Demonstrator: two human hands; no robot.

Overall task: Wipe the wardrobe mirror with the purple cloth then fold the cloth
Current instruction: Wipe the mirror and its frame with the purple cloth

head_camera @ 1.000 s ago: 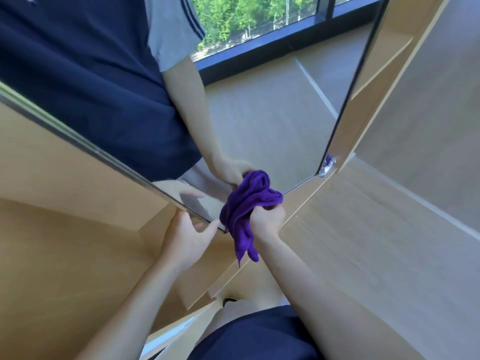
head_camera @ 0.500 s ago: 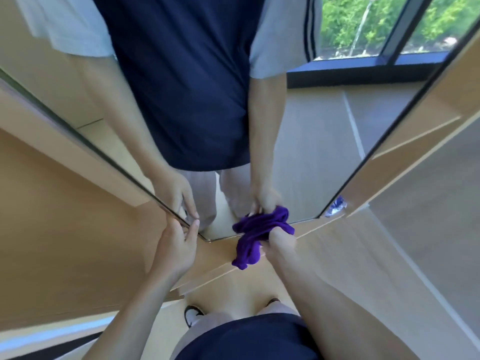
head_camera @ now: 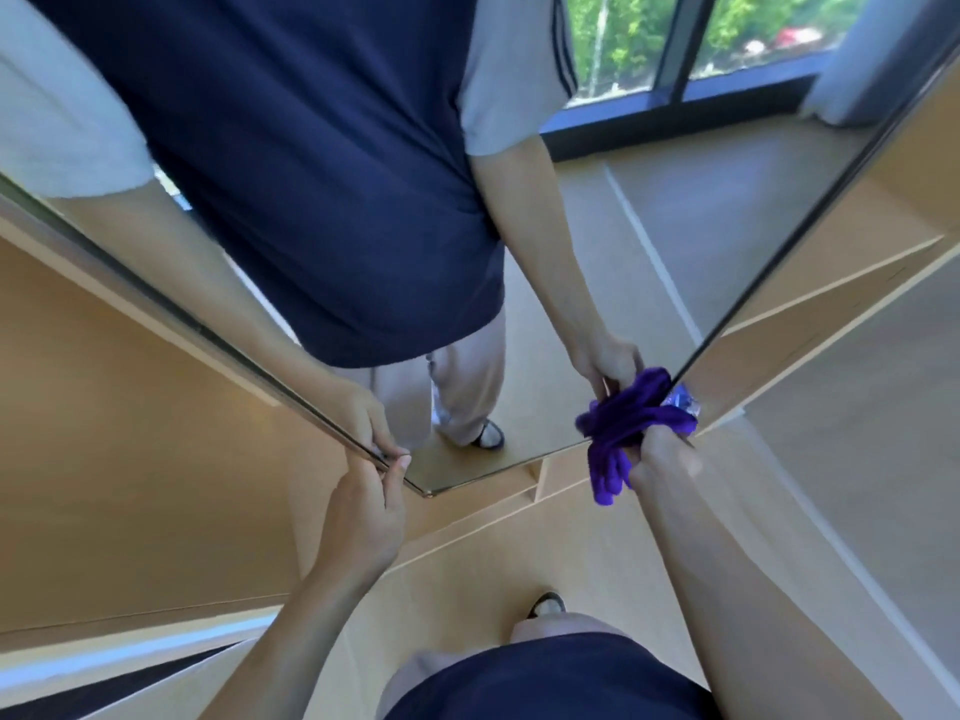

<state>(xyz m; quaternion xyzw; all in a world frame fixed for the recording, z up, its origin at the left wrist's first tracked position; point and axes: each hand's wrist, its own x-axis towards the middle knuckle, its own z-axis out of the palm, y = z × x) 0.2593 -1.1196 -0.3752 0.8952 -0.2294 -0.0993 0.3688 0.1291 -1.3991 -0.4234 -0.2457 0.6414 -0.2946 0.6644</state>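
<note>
The wardrobe mirror [head_camera: 597,283] fills the upper half of the view, tilted, its lower edge running from a bottom corner near the centre up to the right; it reflects a person in a dark blue top with grey sleeves, pale trousers, and a window with green trees behind. Light wooden wardrobe panels [head_camera: 130,459] surround the glass on the left and right. Both forearms reach forward from the bottom of the view. The left hand [head_camera: 366,511] is extended to the mirror's left edge just above the bottom corner, fingers curled narrowly and pinching the frame between thumb and fingertips. The right hand [head_camera: 662,457] is closed around the purple cloth [head_camera: 631,431], bunched into a wad and pressed against the glass at the mirror's lower right corner, a loose tail hanging below the fist.
</note>
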